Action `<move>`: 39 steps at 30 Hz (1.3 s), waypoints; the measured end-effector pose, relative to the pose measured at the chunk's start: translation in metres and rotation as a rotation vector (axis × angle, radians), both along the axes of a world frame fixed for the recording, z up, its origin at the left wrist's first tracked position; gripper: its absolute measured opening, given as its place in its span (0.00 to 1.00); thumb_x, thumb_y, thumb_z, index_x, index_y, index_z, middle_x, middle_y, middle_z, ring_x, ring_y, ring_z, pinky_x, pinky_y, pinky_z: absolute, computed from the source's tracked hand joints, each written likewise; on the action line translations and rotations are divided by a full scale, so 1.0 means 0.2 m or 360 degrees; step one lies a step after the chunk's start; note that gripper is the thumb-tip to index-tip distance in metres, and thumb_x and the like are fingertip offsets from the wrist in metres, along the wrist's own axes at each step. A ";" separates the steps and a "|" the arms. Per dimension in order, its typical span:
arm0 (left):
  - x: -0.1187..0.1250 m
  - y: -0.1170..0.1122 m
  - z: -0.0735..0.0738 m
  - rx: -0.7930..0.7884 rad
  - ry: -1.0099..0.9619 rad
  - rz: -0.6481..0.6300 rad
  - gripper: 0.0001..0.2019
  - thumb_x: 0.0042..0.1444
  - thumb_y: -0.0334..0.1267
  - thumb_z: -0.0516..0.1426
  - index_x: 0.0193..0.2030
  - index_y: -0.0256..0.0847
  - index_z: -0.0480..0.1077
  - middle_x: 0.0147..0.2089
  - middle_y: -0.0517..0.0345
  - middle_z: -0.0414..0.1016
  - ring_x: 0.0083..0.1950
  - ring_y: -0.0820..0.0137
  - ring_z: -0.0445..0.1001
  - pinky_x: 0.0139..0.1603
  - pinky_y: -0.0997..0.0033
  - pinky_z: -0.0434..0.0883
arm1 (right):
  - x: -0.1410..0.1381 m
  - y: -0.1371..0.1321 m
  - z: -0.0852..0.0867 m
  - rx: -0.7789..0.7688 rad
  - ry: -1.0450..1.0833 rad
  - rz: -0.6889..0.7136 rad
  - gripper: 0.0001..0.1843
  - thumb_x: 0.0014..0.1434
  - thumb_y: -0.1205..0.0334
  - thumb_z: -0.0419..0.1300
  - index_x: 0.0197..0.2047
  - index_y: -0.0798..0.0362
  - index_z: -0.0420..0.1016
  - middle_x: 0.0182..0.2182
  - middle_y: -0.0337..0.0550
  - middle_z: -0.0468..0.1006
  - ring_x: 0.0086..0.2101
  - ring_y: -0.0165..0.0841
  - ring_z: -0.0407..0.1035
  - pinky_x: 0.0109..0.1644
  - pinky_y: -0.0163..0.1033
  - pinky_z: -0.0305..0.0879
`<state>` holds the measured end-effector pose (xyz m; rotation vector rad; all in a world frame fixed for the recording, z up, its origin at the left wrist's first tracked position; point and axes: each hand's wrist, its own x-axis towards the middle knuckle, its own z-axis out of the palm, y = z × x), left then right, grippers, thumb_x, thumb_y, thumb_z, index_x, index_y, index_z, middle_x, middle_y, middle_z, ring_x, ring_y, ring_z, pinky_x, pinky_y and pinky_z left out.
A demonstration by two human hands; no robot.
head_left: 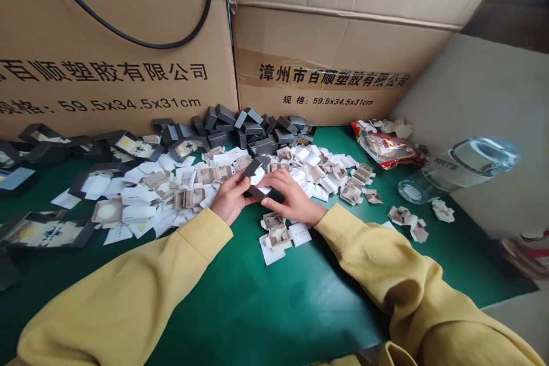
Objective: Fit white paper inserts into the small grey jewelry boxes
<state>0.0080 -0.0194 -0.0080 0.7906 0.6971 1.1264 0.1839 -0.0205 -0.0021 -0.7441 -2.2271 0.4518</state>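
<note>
Both my hands meet over the middle of the green table, working on one small black box (pixel 252 168) with white card showing in it. My left hand (pixel 230 197) grips the box from the left, thumb on top. From the right, my right hand (pixel 291 197) has its fingers curled over the box's other part, partly hiding it. A spread of small folded white and grey card inserts (pixel 206 177) lies just behind and left of my hands. Below my right hand are an unfolded card insert (pixel 274 237) and a white flap.
Black boxes (pixel 218 126) are heaped along the back against large cardboard cartons (pixel 326 63). More open black boxes (pixel 47 230) lie at left. On the right are a red snack bag (pixel 386 148), a clear bottle (pixel 458 168) and crumpled paper (pixel 442 210). A black cable (pixel 171 44) hangs above.
</note>
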 end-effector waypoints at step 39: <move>0.00 0.00 0.00 0.0017 -0.0006 0.0075 0.18 0.49 0.36 0.59 0.49 0.41 0.67 0.45 0.53 0.70 0.43 0.67 0.69 0.34 0.67 0.73 | -0.01 0.01 -0.03 -0.0028 0.0070 -0.0033 0.19 0.57 0.53 0.56 0.50 0.52 0.64 0.45 0.47 0.70 0.45 0.38 0.60 0.52 0.47 0.59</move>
